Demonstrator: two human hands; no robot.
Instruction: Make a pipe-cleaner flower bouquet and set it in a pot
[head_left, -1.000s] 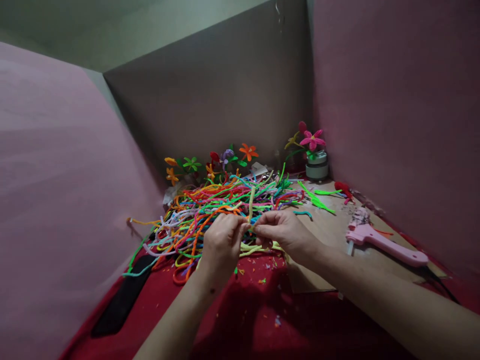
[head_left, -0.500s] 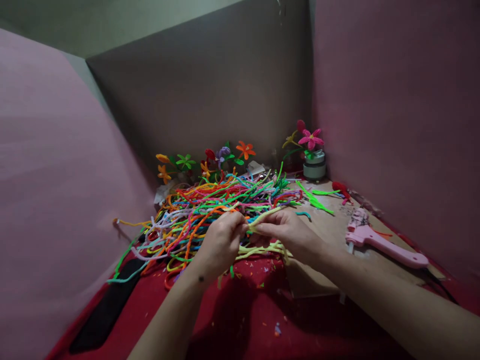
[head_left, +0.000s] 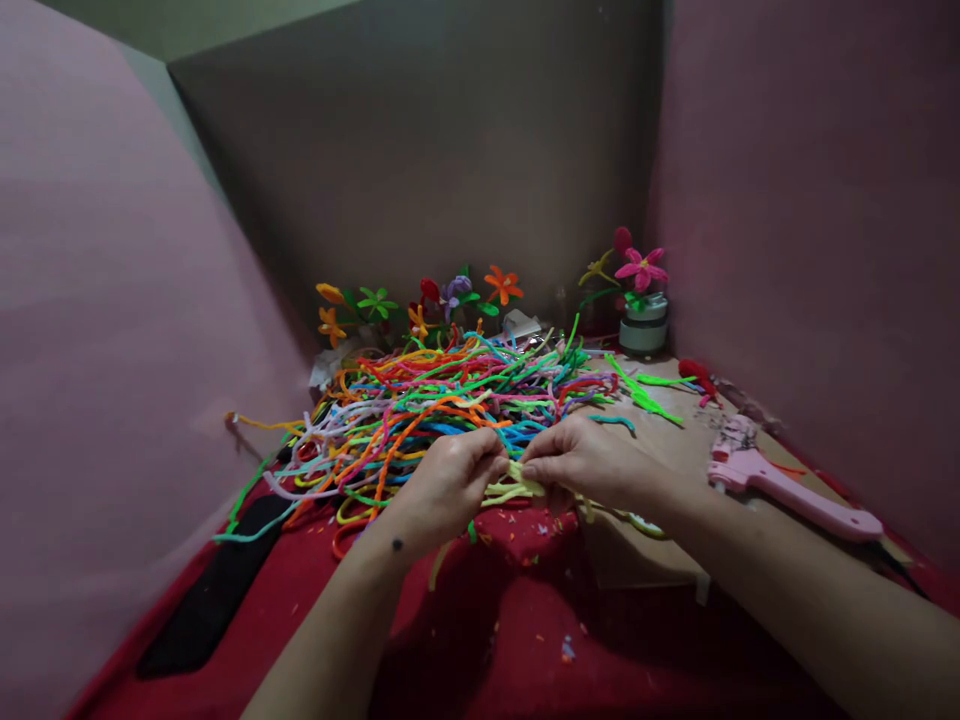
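Note:
Both hands meet at the front of a large heap of coloured pipe cleaners [head_left: 420, 400]. My left hand [head_left: 454, 480] is closed in a pinch on a pale yellow pipe cleaner [head_left: 516, 472]. Close beside it, my right hand [head_left: 581, 465] pinches the same pale yellow piece between thumb and fingers. More pale yellow lengths lie just under the fingertips, so where the held piece ends is hard to make out. One loose yellowish strip [head_left: 438, 567] lies below my left wrist.
A pink glue gun [head_left: 795, 490] rests on a cardboard sheet [head_left: 660, 465] at right. Pipe-cleaner flowers [head_left: 456, 292] stand along the back, one pink flower [head_left: 642, 268] by a grey-green jar [head_left: 643, 325]. A black strip [head_left: 217, 590] lies left on the red cloth [head_left: 315, 640].
My hands have lowered slightly and drawn closer together. The pale yellow end that stuck out above my right hand no longer shows. The whole view has shifted a little.

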